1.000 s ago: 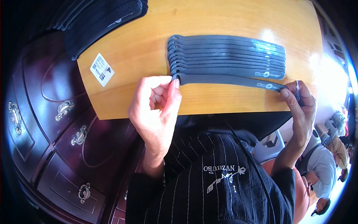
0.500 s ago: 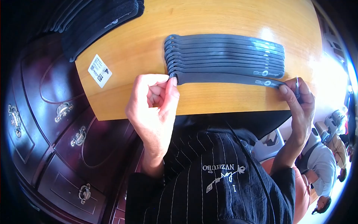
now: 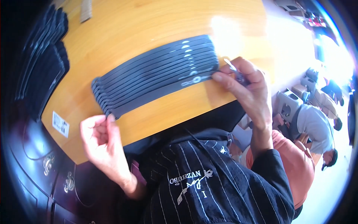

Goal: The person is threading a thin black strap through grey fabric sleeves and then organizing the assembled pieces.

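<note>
Several long dark grey strips (image 3: 156, 76) lie fanned and overlapping on a yellow wooden table top (image 3: 149, 30). My right hand (image 3: 248, 87) pinches the right end of the nearest strip (image 3: 164, 93) between thumb and fingers. A thin pale object sticks up between those fingers. My left hand (image 3: 100, 143) is at the table's near edge, palm showing. Only its index fingertip touches the left end of that same strip. I wear a dark pinstriped top (image 3: 209, 179).
A pile of dark flat pieces (image 3: 41, 71) lies at the table's far left. A white label (image 3: 59, 124) is stuck near the front left corner. A dark wooden cabinet (image 3: 48, 168) with brass handles stands below. People sit at the right (image 3: 317, 119).
The view has swung, so the strips now run at a slant. My left hand has let go its pinch on the strip's left end and dropped toward the table edge. My right hand still holds the right end.
</note>
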Motion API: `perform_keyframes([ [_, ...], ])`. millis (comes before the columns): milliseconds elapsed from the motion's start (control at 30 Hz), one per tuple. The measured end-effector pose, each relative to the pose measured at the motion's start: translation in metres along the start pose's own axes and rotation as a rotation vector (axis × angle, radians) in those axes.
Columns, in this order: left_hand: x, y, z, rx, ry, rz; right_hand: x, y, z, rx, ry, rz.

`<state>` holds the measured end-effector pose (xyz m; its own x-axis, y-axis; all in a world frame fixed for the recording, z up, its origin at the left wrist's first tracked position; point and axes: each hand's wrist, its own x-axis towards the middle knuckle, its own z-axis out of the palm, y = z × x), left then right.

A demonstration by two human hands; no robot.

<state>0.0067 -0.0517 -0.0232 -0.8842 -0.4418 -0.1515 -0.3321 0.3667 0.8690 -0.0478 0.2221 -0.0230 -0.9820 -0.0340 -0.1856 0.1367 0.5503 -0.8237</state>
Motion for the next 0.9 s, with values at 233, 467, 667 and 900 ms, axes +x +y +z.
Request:
perform_keyframes([
  [233, 0.003, 0.003, 0.002, 0.039, -0.041, -0.045, 0.003, -0.006, -0.005, -0.040, -0.022, 0.041],
  [467, 0.005, 0.004, 0.001, 0.050, -0.038, -0.064, 0.006, -0.007, -0.001, -0.042, 0.016, 0.005],
  [667, 0.006, 0.004, -0.001, 0.070, -0.053, -0.066, 0.007, -0.009, -0.001, -0.072, -0.015, 0.049],
  [900, 0.009, 0.006, 0.002, 0.027, -0.068, -0.055, 0.020, -0.016, -0.003, -0.101, -0.007, 0.057],
])
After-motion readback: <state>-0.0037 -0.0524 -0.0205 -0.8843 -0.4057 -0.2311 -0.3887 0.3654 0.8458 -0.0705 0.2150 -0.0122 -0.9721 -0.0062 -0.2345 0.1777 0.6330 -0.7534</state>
